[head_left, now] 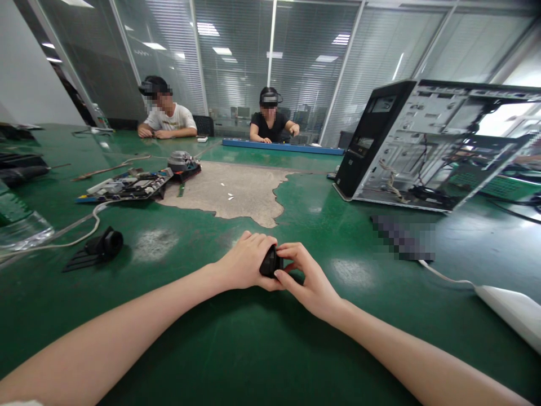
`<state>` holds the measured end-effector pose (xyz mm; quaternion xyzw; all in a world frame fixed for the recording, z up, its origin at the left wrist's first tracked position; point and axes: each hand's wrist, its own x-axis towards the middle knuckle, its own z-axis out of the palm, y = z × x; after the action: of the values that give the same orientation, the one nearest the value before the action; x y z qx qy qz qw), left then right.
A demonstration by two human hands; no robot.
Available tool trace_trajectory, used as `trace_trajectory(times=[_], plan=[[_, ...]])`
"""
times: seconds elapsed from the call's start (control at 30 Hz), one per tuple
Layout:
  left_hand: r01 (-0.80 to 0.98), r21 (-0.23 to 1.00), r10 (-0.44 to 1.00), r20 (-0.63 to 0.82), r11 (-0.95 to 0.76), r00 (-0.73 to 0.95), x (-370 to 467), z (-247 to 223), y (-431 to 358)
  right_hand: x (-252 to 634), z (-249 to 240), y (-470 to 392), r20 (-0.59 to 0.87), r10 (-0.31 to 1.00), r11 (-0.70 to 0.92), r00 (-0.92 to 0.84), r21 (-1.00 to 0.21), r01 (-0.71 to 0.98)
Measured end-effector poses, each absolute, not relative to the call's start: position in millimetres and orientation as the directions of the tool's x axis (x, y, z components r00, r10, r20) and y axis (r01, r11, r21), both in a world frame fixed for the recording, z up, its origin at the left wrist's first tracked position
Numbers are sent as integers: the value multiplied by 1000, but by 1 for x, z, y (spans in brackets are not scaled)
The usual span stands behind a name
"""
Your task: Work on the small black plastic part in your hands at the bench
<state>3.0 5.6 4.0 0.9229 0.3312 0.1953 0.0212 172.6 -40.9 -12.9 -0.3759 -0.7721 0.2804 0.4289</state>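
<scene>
- Across the whole bottom of my feed it's a big green table [177,338], glossy and scuffed; a patch in the middle [236,194] is worn through to a tan layer with a few white scraps on it
- behind that, glass walls with blinds and ceiling lights reflecting in them; two other people sit at the far side, one in a white shirt [167,115], one in a black shirt [270,118] with hands at a long blue strip [283,148]
- right side has an open computer case [422,146] standing with its insides showing; a white cable [443,276] runs to a white plug block [511,310] near the edge
- left side has a bare circuit board [127,186], a round cooler fan [182,162] just past it, and a black bracket thing [99,248] closer in beside a pale cable [71,237]
- now the main bit: a small black part [270,262] sits right between both hands, low over the table in front of the worn patch
- left hand [245,262] is curled around it from the left, knuckles up; right hand [306,282] pinches it from the right with thumb and fingertips; hands are together, both clamped on the part
- both forearms are bare and come in from the bottom corners, meeting at centre; can't tell what the part actually is, too much of it is covered
</scene>
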Motion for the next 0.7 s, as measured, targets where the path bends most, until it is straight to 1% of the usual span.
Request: trace_trajectory(times=[0.13,0.3,0.37,0.43,0.6,0.7], plan=[[603,165,618,350,-780,704,3,4,6,172,-13,-40,428,833,538,-351,-775,331],[604,153,614,350,-782,707,3,2,7,172,-12,-39,335,866,459,-371,-826,326],[602,152,612,351,-784,709,3,1,8,172,-11,-39,319,870,443,-377,-841,311],[601,154,612,352,-785,709,3,1,7,172,-11,-40,336,864,456,-376,-839,298],[600,170,617,351,-781,704,4,3,7,173,-13,-39,434,831,540,-348,-779,319],[605,172,622,349,-777,700,4,3,6,173,-15,-38,419,840,526,-344,-784,329]])
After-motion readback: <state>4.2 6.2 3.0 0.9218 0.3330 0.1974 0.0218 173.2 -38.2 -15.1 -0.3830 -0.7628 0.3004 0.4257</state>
